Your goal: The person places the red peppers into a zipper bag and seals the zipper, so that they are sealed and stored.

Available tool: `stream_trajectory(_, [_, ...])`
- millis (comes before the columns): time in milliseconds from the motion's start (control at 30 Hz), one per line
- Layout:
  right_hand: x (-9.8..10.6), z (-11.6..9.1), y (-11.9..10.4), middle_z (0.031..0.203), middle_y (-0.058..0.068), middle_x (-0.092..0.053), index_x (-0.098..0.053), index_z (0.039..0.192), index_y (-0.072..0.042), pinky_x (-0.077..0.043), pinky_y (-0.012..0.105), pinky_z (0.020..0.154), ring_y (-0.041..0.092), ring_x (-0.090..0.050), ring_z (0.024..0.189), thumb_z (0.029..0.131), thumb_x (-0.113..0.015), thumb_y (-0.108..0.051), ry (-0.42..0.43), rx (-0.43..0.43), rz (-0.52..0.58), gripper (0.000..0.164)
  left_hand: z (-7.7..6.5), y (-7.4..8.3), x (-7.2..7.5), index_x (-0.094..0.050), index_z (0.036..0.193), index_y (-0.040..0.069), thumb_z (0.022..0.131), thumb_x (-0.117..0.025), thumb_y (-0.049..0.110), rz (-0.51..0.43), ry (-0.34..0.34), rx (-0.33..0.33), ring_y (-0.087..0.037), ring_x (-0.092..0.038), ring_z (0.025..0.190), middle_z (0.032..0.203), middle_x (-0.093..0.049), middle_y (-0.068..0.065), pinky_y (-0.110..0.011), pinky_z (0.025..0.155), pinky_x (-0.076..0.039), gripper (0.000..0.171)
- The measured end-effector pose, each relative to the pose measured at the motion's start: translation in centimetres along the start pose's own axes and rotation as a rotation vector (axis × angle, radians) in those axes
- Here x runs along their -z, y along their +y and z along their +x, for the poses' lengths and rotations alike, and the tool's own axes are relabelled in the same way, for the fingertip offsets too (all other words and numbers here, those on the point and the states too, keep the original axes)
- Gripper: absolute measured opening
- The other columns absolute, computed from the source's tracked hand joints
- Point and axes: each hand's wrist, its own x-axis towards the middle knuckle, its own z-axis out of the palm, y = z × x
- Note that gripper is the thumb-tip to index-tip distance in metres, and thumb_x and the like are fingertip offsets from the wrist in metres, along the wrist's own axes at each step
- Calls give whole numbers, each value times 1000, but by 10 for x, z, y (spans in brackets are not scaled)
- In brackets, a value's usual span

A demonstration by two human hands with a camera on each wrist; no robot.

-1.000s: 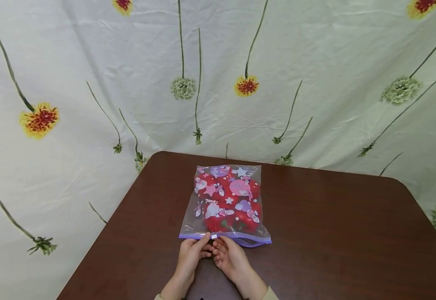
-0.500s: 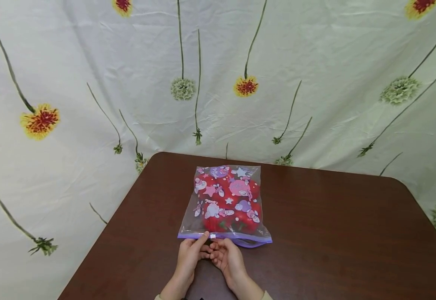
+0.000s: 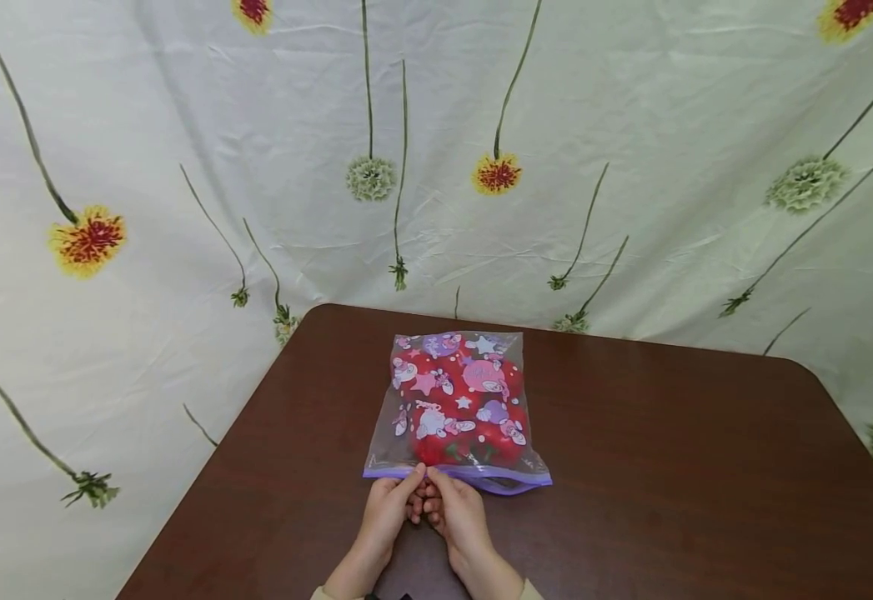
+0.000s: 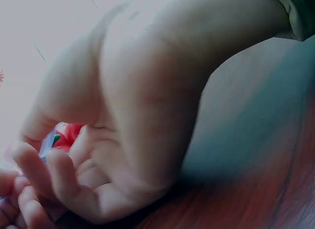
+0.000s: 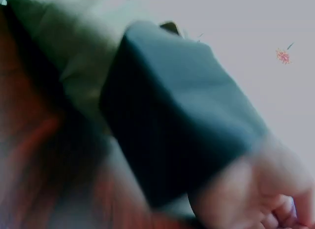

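A clear zip bag [image 3: 457, 404] printed with pink, white and purple figures lies on the table, its purple zip edge facing me. Red rounded things with green bits [image 3: 436, 450] fill it, and a little of their red shows past my fingers in the left wrist view. My left hand [image 3: 385, 512] pinches the zip edge left of its middle, thumb on top. Beside it, my right hand [image 3: 464, 517] pinches the same edge, the two thumb tips close together. The white slider is hidden at the thumbs. Right of them, the edge gapes in a loop.
The dark brown table [image 3: 669, 450] reaches back to a pale cloth [image 3: 271, 125] printed with flowers and long stems. In the right wrist view a dark block [image 5: 182, 115], blurred, covers much of the forearm and wrist.
My right hand has shifted up, its thumb now on the zip edge against the left thumb. The white slider, visible before, is now covered. The bag has barely moved.
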Motion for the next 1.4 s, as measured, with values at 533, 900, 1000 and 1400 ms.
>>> stream_trajectory(533, [5, 1, -7, 55, -6, -51, -60, 69, -9, -44, 14, 47, 1, -51, 48, 87, -61, -16, 167, 49, 59, 20, 3, -1, -5, -61, 68, -3, 89, -62, 10, -168, 174, -38, -7, -50, 44, 55, -56, 0, -20, 45, -46, 25])
stream_trajectory(900, [8, 3, -8, 55, -5, -52, -59, 69, -7, -45, 15, 48, 3, -53, 48, 87, -61, -14, 162, 86, 53, 20, 4, 1, -4, -63, 68, -3, 88, -63, 7, -227, 191, -61, -7, -53, 44, 55, -58, 0, -21, 45, -48, 23])
stream_trajectory(1000, [8, 3, -9, 56, -5, -51, -57, 68, -9, -45, 16, 48, 3, -53, 48, 87, -60, -16, 170, 88, 65, 21, 4, 0, -5, -62, 70, -4, 89, -63, 10, -210, 155, -70, -8, -54, 45, 58, -58, -1, -21, 47, -49, 23])
stream_trajectory(1400, [13, 5, -11, 55, -9, -41, -48, 68, -16, -34, 17, 46, 5, -39, 45, 90, -41, -22, -100, 0, 23, 24, 2, -2, -7, -50, 62, 8, 93, -55, 21, -86, -51, -27, -8, -43, 44, 57, -47, 2, -18, 43, -36, 33])
